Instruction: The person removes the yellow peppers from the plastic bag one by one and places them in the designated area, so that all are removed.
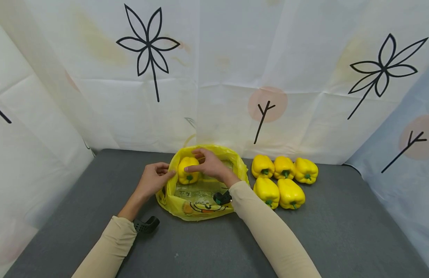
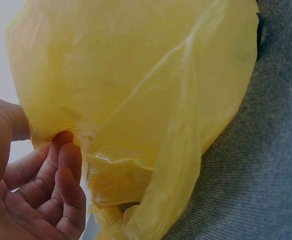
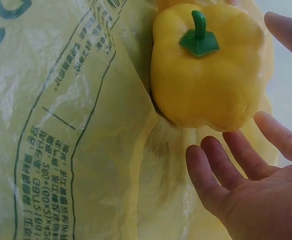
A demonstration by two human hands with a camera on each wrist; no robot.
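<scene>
A yellow plastic bag stands on the dark table with its mouth spread wide. Inside, at its left, sits a yellow bell pepper with a green stem. My left hand pinches the bag's left rim between thumb and fingers; the left wrist view shows the thin yellow film at the fingertips. Reaching into the bag, my right hand is beside the pepper. In the right wrist view its fingers are spread near the pepper, and a gap shows between thumb and pepper.
Several yellow bell peppers lie in two rows just right of the bag. The dark grey table backs onto a white curtain with drawn flowers. Curtains also hang at both sides.
</scene>
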